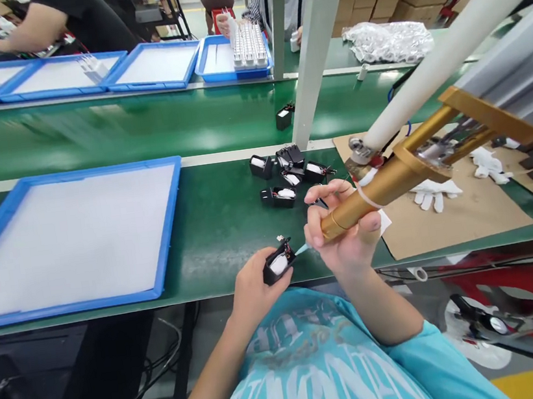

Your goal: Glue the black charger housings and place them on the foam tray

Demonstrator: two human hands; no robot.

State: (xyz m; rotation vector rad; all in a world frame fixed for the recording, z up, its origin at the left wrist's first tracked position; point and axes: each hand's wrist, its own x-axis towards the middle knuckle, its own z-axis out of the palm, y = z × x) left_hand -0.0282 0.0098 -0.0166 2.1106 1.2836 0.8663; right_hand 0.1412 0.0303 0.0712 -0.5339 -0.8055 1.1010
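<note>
My left hand (257, 286) is closed around a small black plastic housing (276, 274) with a white part inside and short wires at its top. In my right hand (344, 235) is a gold-coloured glue dispenser gun (378, 191), tilted, its thin pale blue nozzle (302, 248) pointing left. The nozzle tip meets or nearly meets the housing's right edge; I cannot tell which. Beyond my hands lie several similar black housings (280, 196) in a loose group, one partly hidden behind my right fingers.
A blue-rimmed tray (166, 239) with a white bottom lies left. At right, brown cardboard (485, 216) carries white gloves (435, 193). A metal post (310, 63) and a white arm (427, 73) rise here. Another black housing (284, 116) sits on the green belt (139, 124). Co-workers are across it.
</note>
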